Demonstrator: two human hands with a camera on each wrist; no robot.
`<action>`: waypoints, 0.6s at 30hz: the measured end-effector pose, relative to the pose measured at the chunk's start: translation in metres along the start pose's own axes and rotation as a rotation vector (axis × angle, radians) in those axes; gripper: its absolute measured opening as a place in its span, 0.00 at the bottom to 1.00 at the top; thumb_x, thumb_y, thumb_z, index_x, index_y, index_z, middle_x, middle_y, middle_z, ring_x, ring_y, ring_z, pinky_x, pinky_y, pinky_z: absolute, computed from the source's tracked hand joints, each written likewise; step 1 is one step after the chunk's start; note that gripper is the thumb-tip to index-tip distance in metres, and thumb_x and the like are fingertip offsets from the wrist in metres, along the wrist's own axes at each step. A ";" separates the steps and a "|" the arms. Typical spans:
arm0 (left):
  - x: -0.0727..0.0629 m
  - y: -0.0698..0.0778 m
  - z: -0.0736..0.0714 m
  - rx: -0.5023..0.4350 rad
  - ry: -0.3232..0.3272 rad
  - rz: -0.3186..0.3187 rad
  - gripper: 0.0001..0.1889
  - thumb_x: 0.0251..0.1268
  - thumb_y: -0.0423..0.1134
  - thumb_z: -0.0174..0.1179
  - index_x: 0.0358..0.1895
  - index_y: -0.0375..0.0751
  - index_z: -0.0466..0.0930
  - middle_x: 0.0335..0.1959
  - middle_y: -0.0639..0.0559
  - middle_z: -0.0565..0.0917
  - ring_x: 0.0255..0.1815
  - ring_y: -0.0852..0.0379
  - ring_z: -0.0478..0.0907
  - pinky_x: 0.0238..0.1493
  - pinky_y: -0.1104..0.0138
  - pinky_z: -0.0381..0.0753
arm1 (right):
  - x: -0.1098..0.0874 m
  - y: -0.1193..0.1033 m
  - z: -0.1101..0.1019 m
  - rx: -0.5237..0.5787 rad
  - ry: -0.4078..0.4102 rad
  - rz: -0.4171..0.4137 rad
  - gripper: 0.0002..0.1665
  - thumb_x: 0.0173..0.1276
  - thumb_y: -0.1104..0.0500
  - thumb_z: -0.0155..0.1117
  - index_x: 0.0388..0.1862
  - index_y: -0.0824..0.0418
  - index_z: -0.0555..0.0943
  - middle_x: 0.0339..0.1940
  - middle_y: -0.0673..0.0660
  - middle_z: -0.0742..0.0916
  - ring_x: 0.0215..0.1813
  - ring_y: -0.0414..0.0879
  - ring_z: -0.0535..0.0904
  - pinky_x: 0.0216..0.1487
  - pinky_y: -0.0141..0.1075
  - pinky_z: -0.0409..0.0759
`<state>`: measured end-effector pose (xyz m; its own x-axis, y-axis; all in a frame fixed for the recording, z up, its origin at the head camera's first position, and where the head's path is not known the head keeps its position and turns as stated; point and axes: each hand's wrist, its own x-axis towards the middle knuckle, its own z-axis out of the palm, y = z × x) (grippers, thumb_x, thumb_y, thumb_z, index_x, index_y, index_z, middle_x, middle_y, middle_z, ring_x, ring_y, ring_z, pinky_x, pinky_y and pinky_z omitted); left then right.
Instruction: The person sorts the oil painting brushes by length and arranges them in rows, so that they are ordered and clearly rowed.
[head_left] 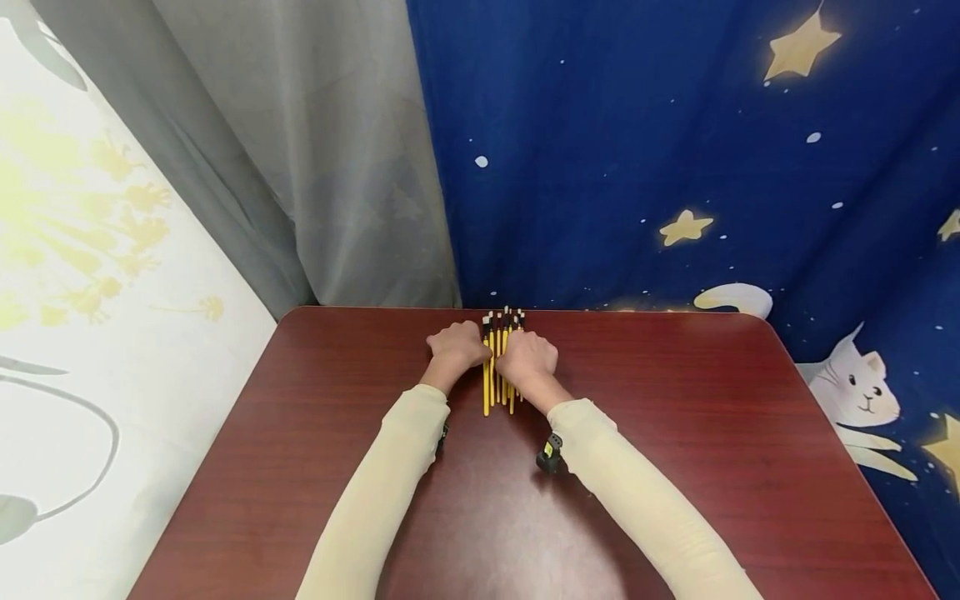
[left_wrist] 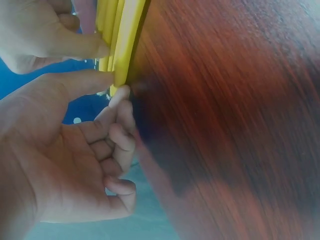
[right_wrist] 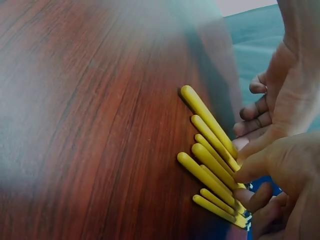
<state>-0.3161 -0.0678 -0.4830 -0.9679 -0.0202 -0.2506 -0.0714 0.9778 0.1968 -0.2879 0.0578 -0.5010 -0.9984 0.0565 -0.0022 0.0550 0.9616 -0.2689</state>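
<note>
Fingers of the left hand (head_left: 458,342) pinch an outer yellow brush (head_left: 487,400); those of the right hand (head_left: 529,357) appear to pinch neighboring brushes (head_left: 492,383) lying between. Tips seemingly reach the far edge of the tabletop (head_left: 675,433), just beyond the fingers: a forward nudge could topple some, uneven grips fan them. Room opens either side of the fingers.

yellow sticks (left_wrist: 129,35) cut off by left wrist view's top edge; black ends (head_left: 486,327) blurred, tiny.
</note>
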 end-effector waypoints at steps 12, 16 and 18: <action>-0.004 -0.001 0.003 -0.005 0.002 -0.013 0.22 0.65 0.60 0.66 0.47 0.45 0.86 0.51 0.43 0.88 0.51 0.41 0.85 0.65 0.37 0.75 | -0.002 -0.008 -0.001 -0.049 -0.038 -0.039 0.12 0.63 0.50 0.70 0.25 0.54 0.83 0.32 0.57 0.89 0.33 0.52 0.84 0.36 0.50 0.84; -0.003 -0.001 0.003 -0.009 0.002 -0.015 0.23 0.65 0.60 0.66 0.51 0.45 0.86 0.53 0.43 0.88 0.53 0.40 0.84 0.65 0.37 0.74 | -0.001 -0.006 0.000 -0.024 -0.050 -0.017 0.14 0.63 0.49 0.69 0.22 0.54 0.82 0.31 0.58 0.88 0.31 0.52 0.83 0.33 0.49 0.83; -0.003 -0.001 0.003 -0.009 0.000 -0.018 0.24 0.65 0.60 0.66 0.53 0.45 0.85 0.54 0.43 0.88 0.53 0.40 0.84 0.65 0.37 0.75 | -0.001 -0.005 0.000 -0.009 -0.055 -0.007 0.14 0.63 0.48 0.69 0.22 0.53 0.81 0.30 0.58 0.87 0.29 0.52 0.82 0.32 0.49 0.82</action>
<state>-0.3124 -0.0683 -0.4851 -0.9663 -0.0380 -0.2547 -0.0913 0.9754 0.2008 -0.2875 0.0525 -0.5000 -0.9979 0.0355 -0.0534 0.0483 0.9643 -0.2606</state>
